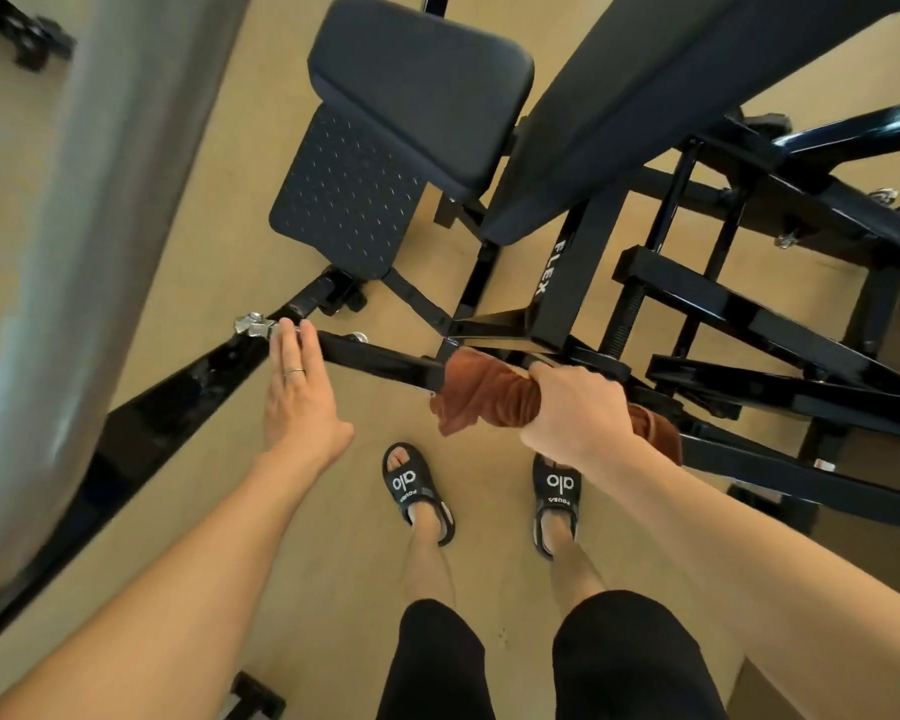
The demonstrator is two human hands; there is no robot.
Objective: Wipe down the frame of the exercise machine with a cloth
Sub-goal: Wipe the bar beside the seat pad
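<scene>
A black steel exercise machine frame (380, 358) spreads below me, with a horizontal bar running from left to centre. My right hand (575, 407) grips a bunched brown cloth (481, 394) wrapped over that bar near its joint with the upright post marked FLEX (557, 283). My left hand (294, 381) lies with straight fingers on the bar's left end, by a silver bolt (253, 324). A tail of the cloth hangs behind my right wrist.
A padded black seat (385, 148) and a long black back pad (645, 96) rise ahead. More frame bars (775, 324) fan out to the right. A grey pillar (74, 252) stands at left. My feet in black sandals (419, 491) stand on tan floor.
</scene>
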